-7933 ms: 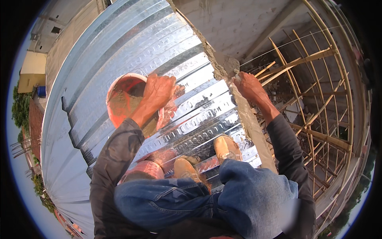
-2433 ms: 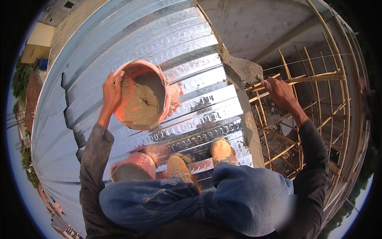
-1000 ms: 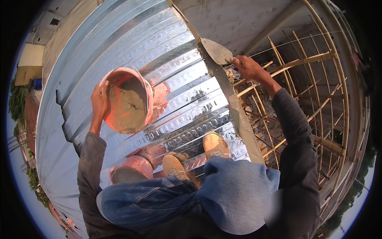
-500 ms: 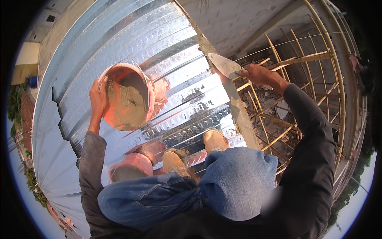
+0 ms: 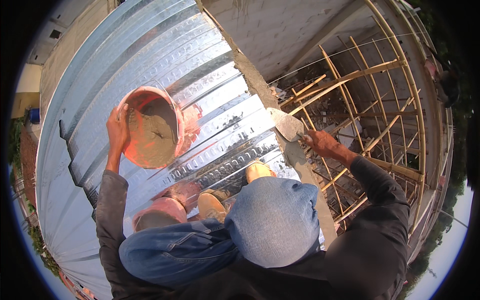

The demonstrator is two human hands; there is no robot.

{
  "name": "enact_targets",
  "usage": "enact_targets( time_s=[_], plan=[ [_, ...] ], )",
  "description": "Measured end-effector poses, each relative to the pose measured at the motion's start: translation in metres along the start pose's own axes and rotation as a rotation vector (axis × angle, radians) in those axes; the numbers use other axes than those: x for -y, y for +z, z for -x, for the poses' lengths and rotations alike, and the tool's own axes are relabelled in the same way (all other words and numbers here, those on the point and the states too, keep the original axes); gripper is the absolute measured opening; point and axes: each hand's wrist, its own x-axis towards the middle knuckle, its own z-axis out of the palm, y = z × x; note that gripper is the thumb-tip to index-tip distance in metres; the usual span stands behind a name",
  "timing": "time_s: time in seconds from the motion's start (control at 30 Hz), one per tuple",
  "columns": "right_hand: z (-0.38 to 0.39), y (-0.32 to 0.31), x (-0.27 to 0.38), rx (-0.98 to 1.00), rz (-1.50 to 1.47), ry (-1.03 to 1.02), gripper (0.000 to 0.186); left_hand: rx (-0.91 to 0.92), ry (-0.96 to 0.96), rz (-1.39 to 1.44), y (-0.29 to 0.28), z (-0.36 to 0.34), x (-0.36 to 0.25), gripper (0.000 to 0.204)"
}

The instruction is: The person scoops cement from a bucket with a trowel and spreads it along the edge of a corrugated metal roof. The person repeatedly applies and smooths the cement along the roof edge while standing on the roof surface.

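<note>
Trowel and right hand have come nearer the shoes along the mortar strip since the earlier frame. Closest to the body, a second pink bucket stands beside the shoes on the ribbed metal roof. Farther out, the left hand grips the rim of a tilted red bucket holding wet mortar; a firm hold should stop it tipping on the ribs. The right fingers wrap the trowel's handle, its blade over the strip at the roof's edge; contact is hard to tell. Good strokes probably call for a nearly flat blade and light, even pressure, since mortar pushed outward could drop among the bamboo poles below.
</note>
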Motion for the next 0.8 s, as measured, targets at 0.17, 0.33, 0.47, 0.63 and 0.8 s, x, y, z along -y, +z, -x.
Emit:
enact_targets(
  time_s=[0.17, 0.33, 0.47, 0.63, 0.8],
  plan=[
    [0.066, 0.045, 0.0, 0.06, -0.003, 0.159, 0.048, -0.017, 0.035, -0.018, -0.006, 0.0, 0.011, 0.047],
    [0.084, 0.036, 0.019, -0.098, -0.333, 0.239, 0.062, 0.003, 0.018, -0.021, -0.001, -0.001, 0.015, 0.047],
    [0.002, -0.035, 0.067, -0.082, -0.584, 0.324, 0.065, -0.003, 0.018, -0.053, -0.008, -0.001, 0.015, 0.048],
    [-0.098, -0.08, 0.06, -0.156, -0.352, 0.126, 0.066, 0.012, 0.031, -0.043, -0.004, -0.004, 0.018, 0.049],
    [-0.115, -0.097, 0.058, -0.082, -0.033, 0.012, 0.061, 0.061, 0.01, -0.092, -0.008, -0.007, 0.019, 0.052]
  ],
)
